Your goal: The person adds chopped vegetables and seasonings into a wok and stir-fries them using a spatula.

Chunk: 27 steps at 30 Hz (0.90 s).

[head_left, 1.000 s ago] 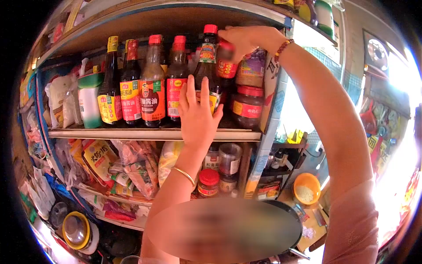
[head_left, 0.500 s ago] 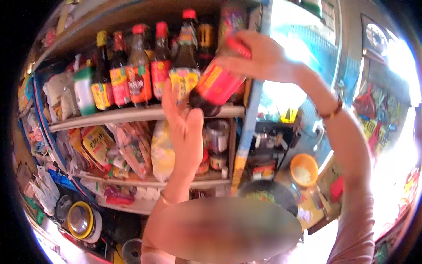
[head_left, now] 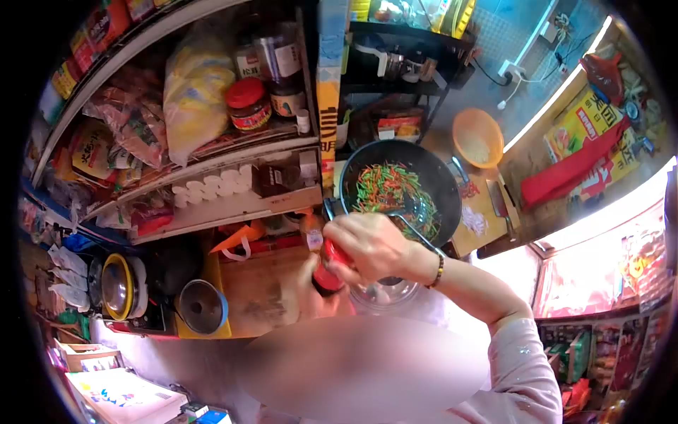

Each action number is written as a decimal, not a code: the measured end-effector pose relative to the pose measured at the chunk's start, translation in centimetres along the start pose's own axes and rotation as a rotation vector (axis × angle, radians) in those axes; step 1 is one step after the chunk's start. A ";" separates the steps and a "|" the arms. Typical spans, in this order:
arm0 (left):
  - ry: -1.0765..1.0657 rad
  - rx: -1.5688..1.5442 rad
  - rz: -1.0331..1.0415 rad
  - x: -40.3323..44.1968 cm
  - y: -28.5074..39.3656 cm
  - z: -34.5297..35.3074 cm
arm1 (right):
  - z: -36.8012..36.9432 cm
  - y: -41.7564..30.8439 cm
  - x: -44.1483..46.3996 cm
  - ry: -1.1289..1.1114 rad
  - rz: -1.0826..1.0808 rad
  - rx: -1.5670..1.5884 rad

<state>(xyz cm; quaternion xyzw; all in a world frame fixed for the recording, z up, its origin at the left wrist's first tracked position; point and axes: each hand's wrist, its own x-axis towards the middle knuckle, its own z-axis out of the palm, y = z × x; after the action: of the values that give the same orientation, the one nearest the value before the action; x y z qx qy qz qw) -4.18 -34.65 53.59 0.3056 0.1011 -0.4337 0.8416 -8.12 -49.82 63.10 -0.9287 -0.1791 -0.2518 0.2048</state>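
A dark bottle with a red cap and red label (head_left: 326,280) is between my two hands, just in front of the wok. My right hand (head_left: 371,247) is closed around its red top. Lower down, my left hand (head_left: 311,290) is wrapped round the bottle's body, blurred by motion. Beyond them a black wok (head_left: 446,191) holds chopped green and orange-red strips (head_left: 392,189), with a utensil lying in it. Under my right hand a clear round lid (head_left: 385,295) is partly visible.
Shelves with bags and a red-lidded jar (head_left: 247,104) stand at the left. Right of the wok are an orange bowl (head_left: 477,138) and a knife (head_left: 499,201) on a board. A round lidded pot (head_left: 203,306) sits at lower left.
The bottle has come down from the shelf to in front of the wok, with both hands now on it. The view has swung down and right, bringing the wok into full sight.
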 end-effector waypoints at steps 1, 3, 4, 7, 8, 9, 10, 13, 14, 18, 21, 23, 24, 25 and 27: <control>-0.014 -0.072 -0.124 -0.6 -1.1 0.3 | 0.1 -0.1 -0.6 -0.035 -0.057 0.017; 0.031 -0.055 -0.150 -1.6 -2.6 0.1 | -0.4 -0.3 -2.2 -0.109 -0.048 0.073; -0.046 -0.060 -0.210 -1.5 -3.4 -1.0 | -0.8 -0.4 -2.7 -0.090 -0.117 0.130; -0.229 -0.034 -0.299 -0.4 -4.2 -2.6 | -1.2 -0.6 -4.9 -0.096 -0.068 0.226; -0.181 -0.017 -0.277 -0.4 -4.5 -2.5 | -0.6 -0.9 -5.9 -0.005 0.007 0.216; -0.135 0.003 -0.250 -0.2 -4.7 -2.3 | -0.1 -1.3 -6.8 0.089 0.078 0.204; -0.133 0.005 -0.251 -0.2 -4.8 -2.3 | -0.1 -1.8 -7.4 0.052 0.067 0.149; -0.125 0.069 -0.299 -0.5 -5.0 -3.0 | -0.4 -1.4 -8.6 0.008 0.009 0.188; -0.142 0.069 -0.338 -0.4 -5.2 -3.5 | -0.3 -1.4 -9.2 0.016 0.064 0.235; -0.181 0.063 -0.324 0.1 -5.8 -3.1 | -0.4 -1.7 -10.0 -0.021 0.012 0.167; -0.159 0.055 -0.397 0.3 -5.5 -3.1 | -2.1 -1.4 -10.0 -0.008 -0.048 0.135; -0.137 -0.017 -0.405 0.6 -5.4 -3.4 | -2.5 -0.9 -10.0 0.057 -0.032 0.111; -0.293 -0.031 -0.424 0.5 -5.0 -3.8 | -1.7 -0.7 -10.5 0.178 0.331 0.472; -0.448 -0.044 -0.447 0.4 -4.7 -4.1 | -0.7 -0.7 -11.0 0.301 0.701 0.829; -0.375 -0.105 -0.497 -0.1 -5.1 -4.6 | 2.0 -0.8 -11.6 0.179 0.994 0.843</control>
<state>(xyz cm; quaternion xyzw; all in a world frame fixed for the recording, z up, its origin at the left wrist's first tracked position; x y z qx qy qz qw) -7.84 -34.10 47.82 0.1423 0.0382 -0.6690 0.7286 -17.07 -50.84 55.44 -0.7166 0.2058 -0.1117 0.6571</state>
